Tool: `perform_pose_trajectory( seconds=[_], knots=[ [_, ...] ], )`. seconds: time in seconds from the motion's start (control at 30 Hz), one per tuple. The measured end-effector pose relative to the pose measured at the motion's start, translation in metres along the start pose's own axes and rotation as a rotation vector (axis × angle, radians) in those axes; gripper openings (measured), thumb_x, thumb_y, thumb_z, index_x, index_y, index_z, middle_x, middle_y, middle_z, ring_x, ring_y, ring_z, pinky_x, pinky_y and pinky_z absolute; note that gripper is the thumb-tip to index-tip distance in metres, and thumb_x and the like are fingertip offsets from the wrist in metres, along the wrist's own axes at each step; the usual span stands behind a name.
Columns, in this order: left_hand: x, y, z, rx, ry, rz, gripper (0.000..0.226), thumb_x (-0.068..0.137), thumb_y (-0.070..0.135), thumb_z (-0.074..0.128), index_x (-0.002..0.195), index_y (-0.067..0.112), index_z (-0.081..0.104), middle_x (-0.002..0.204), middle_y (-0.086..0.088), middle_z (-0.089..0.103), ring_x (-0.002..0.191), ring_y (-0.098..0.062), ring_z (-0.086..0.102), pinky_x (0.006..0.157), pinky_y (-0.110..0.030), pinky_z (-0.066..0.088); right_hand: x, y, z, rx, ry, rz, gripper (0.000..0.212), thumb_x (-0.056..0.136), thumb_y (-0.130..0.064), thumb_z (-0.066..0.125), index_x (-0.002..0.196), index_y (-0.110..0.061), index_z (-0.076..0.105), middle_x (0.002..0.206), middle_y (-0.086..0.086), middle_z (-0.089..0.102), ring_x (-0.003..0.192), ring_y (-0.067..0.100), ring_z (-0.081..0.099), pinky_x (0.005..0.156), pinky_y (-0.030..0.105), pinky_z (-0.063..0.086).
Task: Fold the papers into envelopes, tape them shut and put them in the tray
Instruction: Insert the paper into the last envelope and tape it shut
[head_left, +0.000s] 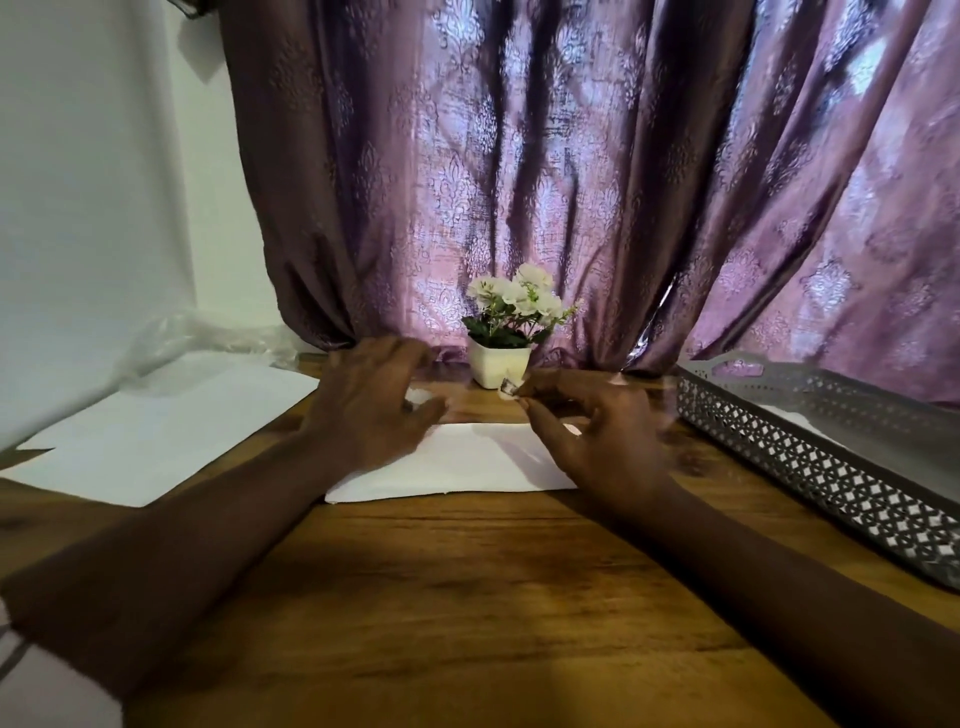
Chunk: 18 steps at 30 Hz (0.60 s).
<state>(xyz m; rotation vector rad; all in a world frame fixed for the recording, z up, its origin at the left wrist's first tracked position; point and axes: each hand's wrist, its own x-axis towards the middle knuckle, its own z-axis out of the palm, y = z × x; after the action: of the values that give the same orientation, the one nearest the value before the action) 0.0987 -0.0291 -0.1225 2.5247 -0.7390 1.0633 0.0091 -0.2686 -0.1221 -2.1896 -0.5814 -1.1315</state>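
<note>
A folded white paper envelope (457, 467) lies flat on the wooden table (478, 597) in front of me. My left hand (374, 400) hovers over its left end, fingers curled round a small white tape roll (420, 397) that is mostly hidden. My right hand (592, 431) is above the envelope's right end. Its thumb and forefinger pinch the tape end (509, 388), and a faint clear strip stretches between the two hands. Both hands are blurred. The perforated metal tray (810, 447) stands at the right, with something white (789, 415) inside it.
Flat white paper sheets (171, 431) lie at the left, with crumpled clear plastic (197, 338) behind them. A white pot of white flowers (498, 366) stands just behind my hands, against a purple curtain (571, 182). Bare wood reaches to the near edge.
</note>
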Motion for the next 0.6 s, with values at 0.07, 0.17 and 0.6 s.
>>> perform_pose_trajectory(
  seconds=[0.07,0.17,0.6],
  knots=[
    [0.001,0.016,-0.011,-0.347,0.074,0.019,0.051,0.083,0.066,0.056,0.112,0.025,0.067,0.106,0.008,0.071,0.099,-0.014,0.066,0.086,-0.038,0.054,-0.002,0.002,0.002,0.004,0.013,-0.018,0.013,0.092,-0.016,0.074,0.102,-0.017,0.082,0.1,-0.009,0.079,0.086,-0.003,0.073,0.078,0.013,0.056],
    [-0.006,0.041,-0.016,-0.757,0.022,-0.028,0.046,0.079,0.062,0.069,0.105,0.024,0.072,0.092,0.01,0.076,0.086,-0.008,0.071,0.075,-0.022,0.057,-0.003,0.001,0.004,0.034,0.031,0.019,0.013,0.092,-0.021,0.074,0.102,-0.018,0.082,0.099,-0.012,0.079,0.086,-0.003,0.074,0.077,0.018,0.06],
    [-0.004,0.046,-0.003,-0.949,0.059,-0.228,0.009,0.089,0.01,0.075,0.097,0.012,0.079,0.084,0.0,0.079,0.077,-0.012,0.075,0.072,-0.032,0.062,-0.005,-0.007,0.006,0.456,-0.094,0.397,0.007,0.087,-0.001,0.077,0.092,-0.005,0.077,0.082,0.011,0.078,0.076,0.032,0.076,0.073,0.041,0.063]
  ],
)
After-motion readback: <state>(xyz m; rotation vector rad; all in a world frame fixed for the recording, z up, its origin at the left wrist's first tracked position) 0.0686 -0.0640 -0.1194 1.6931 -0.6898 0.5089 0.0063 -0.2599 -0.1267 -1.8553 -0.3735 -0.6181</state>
